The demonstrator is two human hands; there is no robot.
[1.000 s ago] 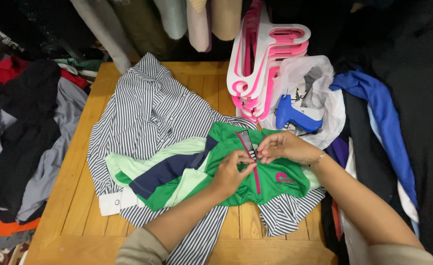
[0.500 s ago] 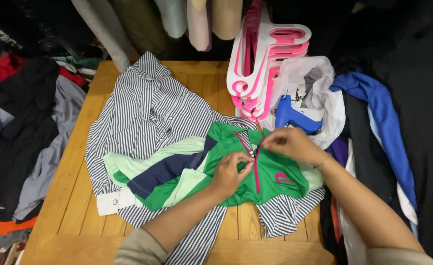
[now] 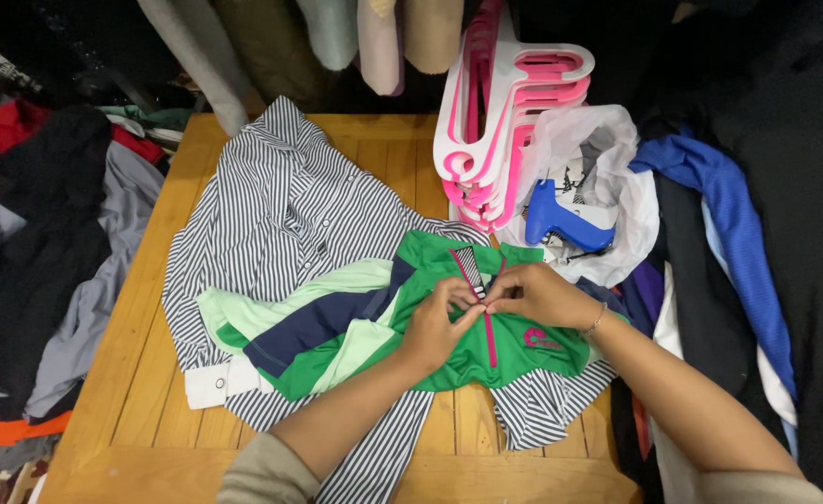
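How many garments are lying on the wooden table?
2. A striped shirt is spread on the table; a green jacket lies on top of it. Others may be hidden underneath.

hands: left hand [image 3: 439,322] and right hand [image 3: 534,294] both pinching the pink zipper [image 3: 489,331] on the green jacket [image 3: 449,327]
under the jacket: striped shirt [image 3: 281,224]
behind the jacket: pink hangers [image 3: 505,121]

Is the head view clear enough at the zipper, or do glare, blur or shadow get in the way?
Head view: sharp and evenly lit at the zipper, no glare; left hand and right hand cover its top; clothes along the right edge sink into dark shadow.
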